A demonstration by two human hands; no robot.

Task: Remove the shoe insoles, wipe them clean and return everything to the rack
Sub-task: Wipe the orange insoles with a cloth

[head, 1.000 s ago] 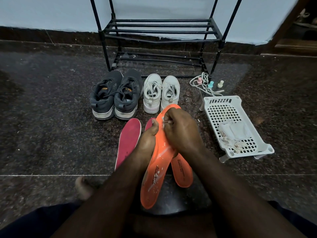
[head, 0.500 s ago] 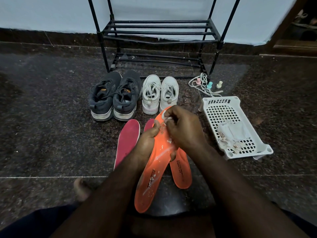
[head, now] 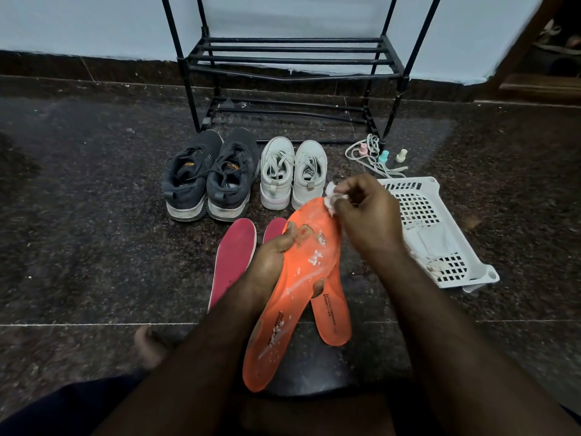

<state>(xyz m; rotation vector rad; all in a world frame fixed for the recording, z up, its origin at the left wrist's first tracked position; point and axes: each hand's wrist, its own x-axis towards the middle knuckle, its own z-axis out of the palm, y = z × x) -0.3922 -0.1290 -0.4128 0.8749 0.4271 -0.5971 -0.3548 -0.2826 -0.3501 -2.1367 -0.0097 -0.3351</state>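
My left hand (head: 270, 256) grips an orange insole (head: 292, 297) by its middle, thumb on top, and holds it tilted above the floor. White flecks and a worn patch mark its surface. My right hand (head: 364, 215) pinches a small white wipe (head: 330, 196) at the insole's toe end. A second orange insole (head: 331, 319) lies on the floor beneath it. Two red insoles (head: 234, 256) lie to the left. Dark grey sneakers (head: 209, 174) and white sneakers (head: 292, 171) stand before the black shoe rack (head: 289, 61).
A white perforated basket (head: 424, 196) holding white cloths sits on the floor at right. White laces (head: 366, 152) and three small pastel bottles (head: 383, 157) lie by the rack's right leg. A bare foot (head: 147, 344) rests at lower left. The floor is dark speckled stone.
My right hand with the wipe has slid from the insole's upper middle out to its toe end, uncovering the worn patch. The left hand keeps its grip.
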